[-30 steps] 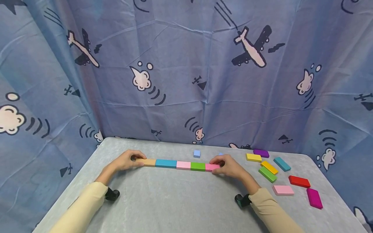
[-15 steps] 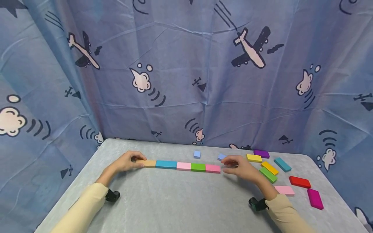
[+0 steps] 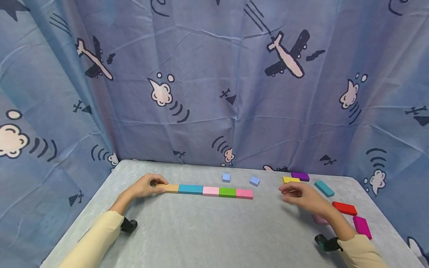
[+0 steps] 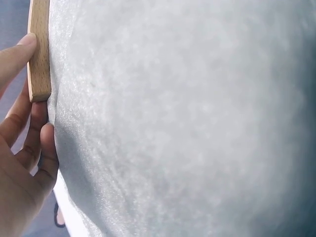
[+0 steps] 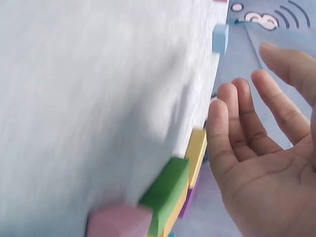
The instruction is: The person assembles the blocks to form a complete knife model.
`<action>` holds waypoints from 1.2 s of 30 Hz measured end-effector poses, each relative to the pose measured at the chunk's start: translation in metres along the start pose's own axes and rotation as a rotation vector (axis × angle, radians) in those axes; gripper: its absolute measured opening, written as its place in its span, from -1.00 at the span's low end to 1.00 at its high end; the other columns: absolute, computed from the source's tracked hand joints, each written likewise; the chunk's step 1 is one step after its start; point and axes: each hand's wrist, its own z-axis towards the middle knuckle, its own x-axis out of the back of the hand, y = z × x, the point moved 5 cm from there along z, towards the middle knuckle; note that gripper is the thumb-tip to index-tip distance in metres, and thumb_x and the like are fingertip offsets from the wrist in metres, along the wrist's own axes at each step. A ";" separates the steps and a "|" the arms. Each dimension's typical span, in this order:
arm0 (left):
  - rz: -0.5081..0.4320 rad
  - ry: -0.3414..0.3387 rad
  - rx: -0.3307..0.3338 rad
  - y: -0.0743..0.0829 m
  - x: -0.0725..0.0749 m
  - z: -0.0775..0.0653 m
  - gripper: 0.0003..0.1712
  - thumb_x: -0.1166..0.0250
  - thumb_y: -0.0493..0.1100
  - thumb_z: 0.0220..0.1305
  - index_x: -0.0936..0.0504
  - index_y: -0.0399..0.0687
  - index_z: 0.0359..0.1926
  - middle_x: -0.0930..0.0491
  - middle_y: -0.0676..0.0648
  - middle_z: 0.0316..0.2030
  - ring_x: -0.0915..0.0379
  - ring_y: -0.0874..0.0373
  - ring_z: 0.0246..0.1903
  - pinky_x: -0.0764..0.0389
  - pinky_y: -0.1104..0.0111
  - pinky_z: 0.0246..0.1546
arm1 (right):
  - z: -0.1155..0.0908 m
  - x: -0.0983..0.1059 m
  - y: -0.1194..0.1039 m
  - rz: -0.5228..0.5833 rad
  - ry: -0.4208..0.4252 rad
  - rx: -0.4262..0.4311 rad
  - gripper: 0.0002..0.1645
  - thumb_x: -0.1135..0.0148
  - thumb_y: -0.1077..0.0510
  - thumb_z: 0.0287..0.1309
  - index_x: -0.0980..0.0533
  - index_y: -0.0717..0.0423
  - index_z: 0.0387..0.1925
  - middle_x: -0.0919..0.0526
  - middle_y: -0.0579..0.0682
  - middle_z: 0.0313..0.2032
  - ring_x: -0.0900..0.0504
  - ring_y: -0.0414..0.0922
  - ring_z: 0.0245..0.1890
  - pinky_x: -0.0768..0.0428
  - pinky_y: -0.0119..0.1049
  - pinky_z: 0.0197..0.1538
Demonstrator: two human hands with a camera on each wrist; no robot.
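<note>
A straight row of flat blocks lies across the table: a plain wooden block (image 3: 171, 188) at the left end, then a blue block (image 3: 190, 190), a light pink block (image 3: 210, 191), a green block (image 3: 227, 192) and a darker pink block (image 3: 244, 194). The left hand (image 3: 147, 185) pinches the wooden block's outer end; its thumb presses the block's face in the left wrist view. Holding nothing, the right hand (image 3: 305, 196) hovers right of the row with relaxed fingers. A yellow block (image 5: 195, 155) and another green block (image 5: 168, 192) show beside it in the right wrist view.
Two small light blue blocks, one (image 3: 226, 178) and another (image 3: 254, 181), sit behind the row. At the right lie purple (image 3: 300, 176), teal (image 3: 324, 188), red (image 3: 344, 208) and magenta (image 3: 362, 227) blocks. A patterned curtain (image 3: 187, 93) hangs behind the table (image 3: 201, 234).
The right hand has let go of the darker pink block and moved right, over the loose blocks. The left hand stays at the wooden block, and the row keeps its place.
</note>
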 end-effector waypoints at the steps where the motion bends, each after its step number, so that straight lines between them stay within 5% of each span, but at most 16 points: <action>1: 0.000 -0.001 0.000 0.000 0.000 0.000 -0.77 -0.48 -0.29 0.24 -0.75 -0.18 -0.08 -0.71 -0.05 -0.19 -0.55 0.02 -0.17 -0.51 0.10 -0.06 | -0.003 0.003 0.002 -0.008 0.006 -0.006 -0.56 -0.38 0.17 0.31 -0.56 0.34 0.13 -0.66 0.20 0.00 -0.65 0.01 -0.06 -0.59 -0.37 -0.06; 8: 0.003 -0.011 -0.007 -0.002 0.000 0.001 -0.77 -0.47 -0.27 0.25 -0.75 -0.18 -0.06 -0.71 -0.03 -0.18 -0.54 0.04 -0.17 -0.50 0.15 -0.07 | -0.024 0.025 0.010 -0.032 -0.004 0.052 -0.60 -0.33 0.27 0.34 -0.54 0.42 0.12 -0.64 0.26 -0.02 -0.66 -0.16 -0.10 -0.62 -0.37 -0.11; 15: -0.006 -0.012 -0.014 -0.001 0.000 0.002 -0.76 -0.47 -0.27 0.25 -0.75 -0.20 -0.06 -0.71 -0.07 -0.18 -0.55 0.04 -0.17 -0.52 0.10 -0.06 | -0.045 0.041 0.031 -0.040 -0.031 -0.096 -0.51 -0.38 0.19 0.30 -0.53 0.41 0.15 -0.63 0.25 0.03 -0.65 -0.12 -0.08 -0.59 -0.39 -0.09; 23: -0.023 -0.011 -0.020 0.003 0.001 0.001 -0.75 -0.47 -0.29 0.25 -0.74 -0.25 -0.05 -0.71 -0.13 -0.17 -0.56 -0.07 -0.16 -0.51 0.03 -0.07 | -0.066 0.054 0.042 -0.020 -0.075 -0.069 -0.46 -0.41 0.28 0.24 -0.47 0.55 0.14 -0.59 0.39 0.03 -0.67 -0.21 -0.09 -0.59 -0.44 -0.11; 36: -0.005 -0.005 -0.017 -0.002 -0.001 0.001 -0.77 -0.47 -0.27 0.25 -0.75 -0.20 -0.07 -0.71 -0.06 -0.18 -0.55 0.01 -0.17 -0.51 0.14 -0.08 | -0.083 0.057 0.052 -0.093 -0.102 -0.074 -0.43 -0.48 0.20 0.19 -0.54 0.42 0.16 -0.64 0.26 0.02 -0.58 -0.38 -0.07 -0.57 -0.46 -0.09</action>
